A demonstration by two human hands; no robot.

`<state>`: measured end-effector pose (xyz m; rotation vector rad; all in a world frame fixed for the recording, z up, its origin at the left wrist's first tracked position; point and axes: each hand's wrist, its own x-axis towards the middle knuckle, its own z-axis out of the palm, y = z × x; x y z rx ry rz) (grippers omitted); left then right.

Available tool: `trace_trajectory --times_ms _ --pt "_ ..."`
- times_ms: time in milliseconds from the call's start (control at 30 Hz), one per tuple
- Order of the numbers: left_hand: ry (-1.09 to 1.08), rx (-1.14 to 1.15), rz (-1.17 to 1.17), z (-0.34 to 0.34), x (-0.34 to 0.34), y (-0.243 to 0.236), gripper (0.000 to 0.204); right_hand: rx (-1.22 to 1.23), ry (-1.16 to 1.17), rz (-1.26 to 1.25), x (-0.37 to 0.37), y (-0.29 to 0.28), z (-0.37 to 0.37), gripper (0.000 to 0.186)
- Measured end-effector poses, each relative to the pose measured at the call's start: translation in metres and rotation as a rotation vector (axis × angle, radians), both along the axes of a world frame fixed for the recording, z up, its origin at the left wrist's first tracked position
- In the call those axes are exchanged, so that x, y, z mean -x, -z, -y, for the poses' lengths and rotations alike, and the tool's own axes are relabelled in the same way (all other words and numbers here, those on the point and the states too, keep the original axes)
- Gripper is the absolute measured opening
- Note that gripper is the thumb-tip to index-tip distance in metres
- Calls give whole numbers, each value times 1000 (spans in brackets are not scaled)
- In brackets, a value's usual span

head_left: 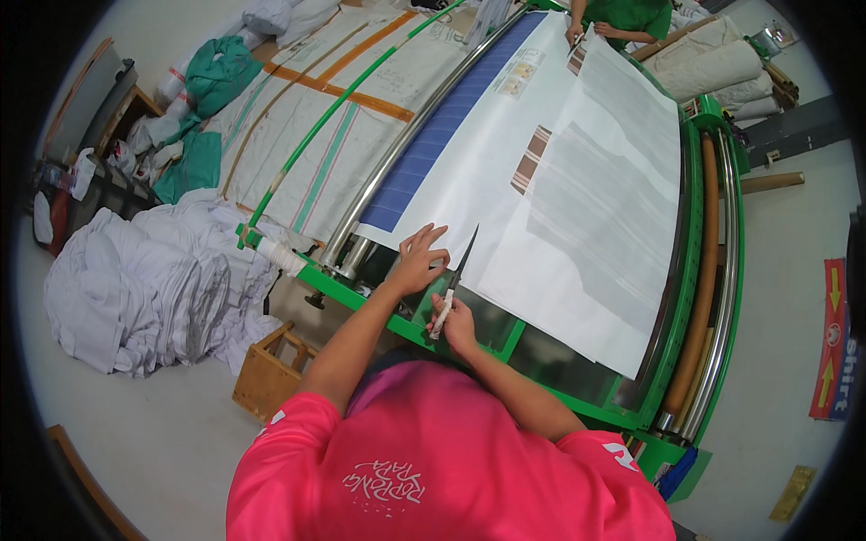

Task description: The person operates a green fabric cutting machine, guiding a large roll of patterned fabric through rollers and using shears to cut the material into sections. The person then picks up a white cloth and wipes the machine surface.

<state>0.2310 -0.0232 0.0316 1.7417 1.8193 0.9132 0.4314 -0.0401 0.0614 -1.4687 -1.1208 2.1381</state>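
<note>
My right hand is closed around the white-wrapped handle of a knife-like tool with a long, dark, pointed blade. The blade points up and away over the near edge of a white sheet. My left hand hovers by the sheet's near left corner, fingers spread and bent, with nothing visible in it. Over the right part of the white sheet lies a grey-patterned printed sheet. Brown-striped patches show along its left edge, and blue striped material runs down the left side.
A green-framed machine with metal rollers carries the sheets. At its far end stands a co-worker in green, hands at the sheet. White cloth is heaped at left beside a wooden stool. A brown roller lines the right side.
</note>
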Motion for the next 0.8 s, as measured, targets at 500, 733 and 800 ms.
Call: trace_trajectory --times_ms 500,733,800 --pt "9 18 94 -1 5 -17 12 -72 19 38 31 -7 -112 54" --pt "-12 30 129 -3 6 -23 12 -70 45 59 41 -10 -135 55" --pt "-14 32 148 -4 7 -26 12 -69 70 67 42 -10 -138 54"
